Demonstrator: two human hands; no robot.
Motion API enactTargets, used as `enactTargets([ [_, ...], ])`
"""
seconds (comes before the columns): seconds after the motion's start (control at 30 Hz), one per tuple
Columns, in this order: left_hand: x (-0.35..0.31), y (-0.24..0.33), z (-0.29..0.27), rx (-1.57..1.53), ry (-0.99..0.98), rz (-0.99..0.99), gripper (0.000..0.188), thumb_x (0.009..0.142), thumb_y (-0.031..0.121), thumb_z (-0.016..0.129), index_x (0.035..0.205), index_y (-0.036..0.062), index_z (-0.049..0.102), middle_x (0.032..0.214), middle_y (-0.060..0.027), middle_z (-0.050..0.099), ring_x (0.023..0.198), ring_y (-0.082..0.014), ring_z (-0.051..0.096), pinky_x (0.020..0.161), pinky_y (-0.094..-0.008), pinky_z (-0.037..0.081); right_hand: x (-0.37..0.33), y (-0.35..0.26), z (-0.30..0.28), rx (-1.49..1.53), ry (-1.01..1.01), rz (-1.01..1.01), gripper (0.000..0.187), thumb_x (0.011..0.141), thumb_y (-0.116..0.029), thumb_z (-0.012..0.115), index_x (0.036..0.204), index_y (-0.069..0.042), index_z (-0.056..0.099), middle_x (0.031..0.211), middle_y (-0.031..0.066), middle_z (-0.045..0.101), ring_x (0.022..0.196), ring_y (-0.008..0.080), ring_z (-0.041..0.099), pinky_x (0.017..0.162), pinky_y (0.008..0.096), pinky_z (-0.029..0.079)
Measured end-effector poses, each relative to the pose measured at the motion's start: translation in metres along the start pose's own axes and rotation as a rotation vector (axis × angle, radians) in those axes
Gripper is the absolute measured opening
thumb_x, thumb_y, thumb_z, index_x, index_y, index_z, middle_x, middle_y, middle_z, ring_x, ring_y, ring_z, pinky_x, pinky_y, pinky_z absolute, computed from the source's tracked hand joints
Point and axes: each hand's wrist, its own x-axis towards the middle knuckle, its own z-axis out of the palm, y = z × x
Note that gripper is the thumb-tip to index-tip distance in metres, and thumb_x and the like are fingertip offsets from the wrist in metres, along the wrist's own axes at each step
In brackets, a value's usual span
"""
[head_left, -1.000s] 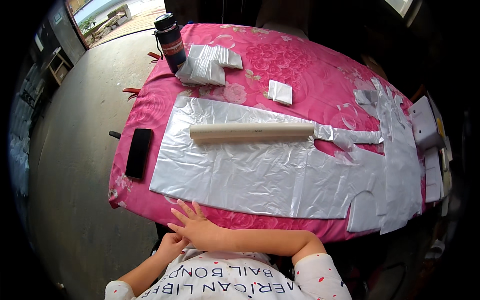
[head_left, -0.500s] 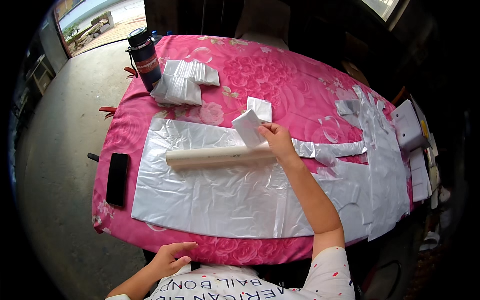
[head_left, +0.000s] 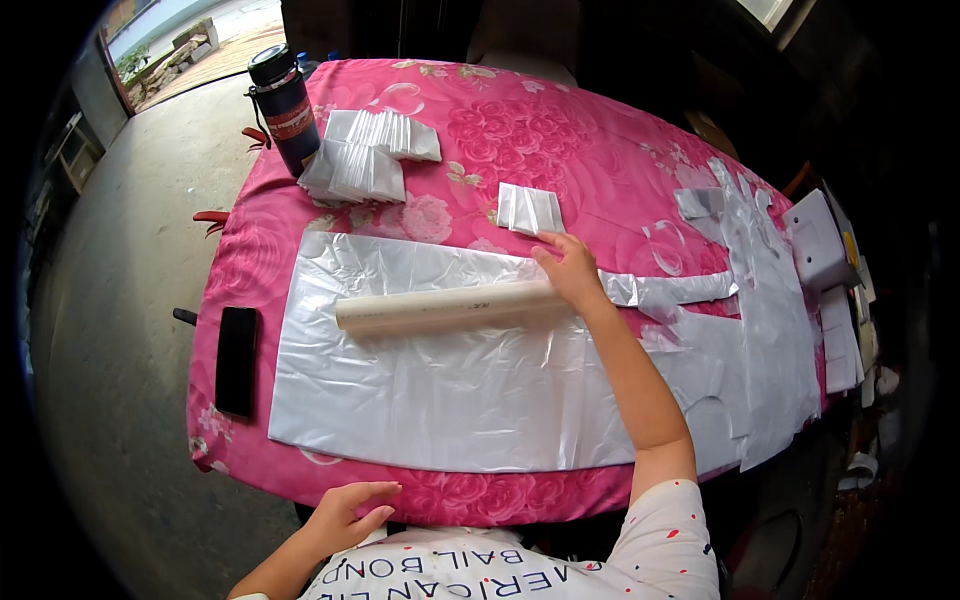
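My right hand (head_left: 570, 272) is over the far edge of the silvery white plastic sheeting (head_left: 430, 410). Its fingers are apart, and the fingertips reach the near edge of a small pile of folded white plastic squares (head_left: 530, 208). Partly under that hand, a cream-coloured pipe (head_left: 440, 308) lies across the sheeting. At the table's near edge my left hand (head_left: 345, 515) hovers close to my body, fingers stretched, holding nothing. Two fanned rows of similar folded plastic squares (head_left: 352, 175) lie at the far left.
A pink flowered cloth (head_left: 600, 130) covers the table. A dark flask (head_left: 285, 112) stands at the far left corner, and a black phone (head_left: 236, 360) lies near the left edge. Torn plastic strips (head_left: 765, 290) are heaped at right, beside a white box (head_left: 820, 250). Red-handled clamps (head_left: 210, 217) jut out leftward.
My right hand has put the folded plastic square down onto the one lying on the cloth and released it. The hand has shifted slightly right. My left hand has hardly moved.
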Motion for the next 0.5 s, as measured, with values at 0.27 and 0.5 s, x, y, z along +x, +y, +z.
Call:
enactTargets([
  [0.27, 0.052, 0.034, 0.027, 0.322, -0.158, 0.331, 0.039, 0.078, 0.016, 0.065, 0.114, 0.0035, 0.057, 0.098, -0.0122, 0.064, 0.092, -0.0289, 0.06, 0.086, -0.0359, 0.045, -0.157, -0.013, -0.038, -0.583, -0.045, -0.243, 0.054, 0.066, -0.01, 0.072, 0.117, -0.002, 0.055, 0.103, 0.0108, 0.055, 0.099, 0.0272, 0.049, 0.087, 0.0363, 0.04],
  [0.5, 0.112, 0.036, 0.092, 0.523, 0.022, 0.563, 0.078, 0.076, 0.033, 0.067, 0.134, -0.0035, 0.029, 0.139, -0.029, 0.023, 0.126, -0.0433, 0.03, 0.103, -0.0452, 0.03, -0.251, -0.041, -0.041, -0.282, -0.226, 0.062, 0.045, 0.077, -0.015, 0.066, 0.117, 0.003, 0.054, 0.104, 0.0154, 0.053, 0.101, 0.03, 0.048, 0.083, 0.0366, 0.043],
])
